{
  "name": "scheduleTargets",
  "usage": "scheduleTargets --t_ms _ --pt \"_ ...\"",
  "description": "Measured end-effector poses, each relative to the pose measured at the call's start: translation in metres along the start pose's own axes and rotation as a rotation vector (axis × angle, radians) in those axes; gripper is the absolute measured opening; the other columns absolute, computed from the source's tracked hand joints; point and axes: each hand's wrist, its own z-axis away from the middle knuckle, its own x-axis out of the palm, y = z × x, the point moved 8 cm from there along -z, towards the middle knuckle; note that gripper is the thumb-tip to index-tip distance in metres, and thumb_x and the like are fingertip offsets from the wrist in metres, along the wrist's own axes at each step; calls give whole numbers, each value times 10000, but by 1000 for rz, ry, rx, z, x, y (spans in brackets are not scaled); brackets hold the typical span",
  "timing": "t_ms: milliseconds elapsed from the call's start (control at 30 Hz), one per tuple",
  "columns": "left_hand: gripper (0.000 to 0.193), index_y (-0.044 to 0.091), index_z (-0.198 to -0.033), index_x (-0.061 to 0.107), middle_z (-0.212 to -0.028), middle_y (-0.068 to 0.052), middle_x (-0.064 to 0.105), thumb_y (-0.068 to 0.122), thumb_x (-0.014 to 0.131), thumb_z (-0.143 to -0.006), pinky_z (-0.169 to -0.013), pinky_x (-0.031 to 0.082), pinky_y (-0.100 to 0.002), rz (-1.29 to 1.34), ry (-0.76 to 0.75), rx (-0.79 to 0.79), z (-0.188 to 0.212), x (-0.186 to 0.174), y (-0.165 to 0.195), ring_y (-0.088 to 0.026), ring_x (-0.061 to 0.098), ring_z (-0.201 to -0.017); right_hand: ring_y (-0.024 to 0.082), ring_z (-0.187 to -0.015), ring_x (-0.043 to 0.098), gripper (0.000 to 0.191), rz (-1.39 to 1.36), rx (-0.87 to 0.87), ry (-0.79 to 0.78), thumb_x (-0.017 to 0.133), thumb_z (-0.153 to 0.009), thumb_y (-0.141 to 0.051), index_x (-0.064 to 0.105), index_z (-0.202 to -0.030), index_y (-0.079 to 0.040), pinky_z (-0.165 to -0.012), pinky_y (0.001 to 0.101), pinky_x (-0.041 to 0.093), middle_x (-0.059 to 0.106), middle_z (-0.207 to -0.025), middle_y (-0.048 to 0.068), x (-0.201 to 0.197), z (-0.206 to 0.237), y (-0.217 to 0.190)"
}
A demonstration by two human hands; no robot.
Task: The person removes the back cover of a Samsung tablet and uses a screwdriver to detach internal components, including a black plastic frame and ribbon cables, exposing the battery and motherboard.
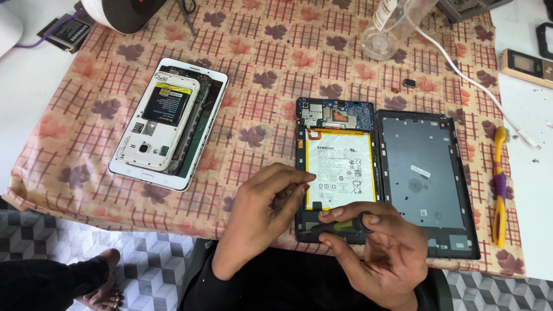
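Centrally, an opened tablet (337,167) lies lengthwise away from the person on the desk (271,52). Right hand (383,247) pinches a screwdriver (340,224) lying crosswise; left hand (262,213), loosely curled, rests beside it.

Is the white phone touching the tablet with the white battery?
Apart. The head view shows the white phone lying on another device at the left, with bare patterned cloth between it and the tablet.
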Motion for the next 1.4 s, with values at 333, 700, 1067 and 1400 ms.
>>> scheduleTargets --t_ms 333,700,1067,1400 --pt "200 42 -1130 737 -1009 -88 718 39 694 -935 -672 588 -282 -8 29 45 0 -2 3 -189 739 -823 262 -1030 765 674 115 -30 -64 821 -837 83 434 -1366 -74 -891 375 693 693 -1119 196 6 -4 -2" --pt "191 47 -1125 738 -1012 -87 720 48 697 -939 -663 577 -286 -5 48 54 -1 -2 1 -188 736 -810 210 -943 790 606 239 -76 -187 847 -834 44 493 -1303 -105 -748 289 682 741 -1019 152 21 -16 -12" --pt "187 56 -1117 739 -1003 -82 718 56 702 -935 -670 576 -296 -24 45 32 -1 -1 -1 -198 738 -817 276 -1060 750 592 -119 45 -207 812 -832 128 518 -1271 -140 -896 370 664 701 -1155 202 12 -20 7" --pt "179 49 -1106 737 -1007 -86 721 62 715 -930 -688 588 -305 -23 53 42 -2 2 -5 -212 742 -844 322 -1162 726 575 -285 114 -276 667 -912 202 517 -1334 -159 -1003 416 664 676 -1239 248 20 -13 12"
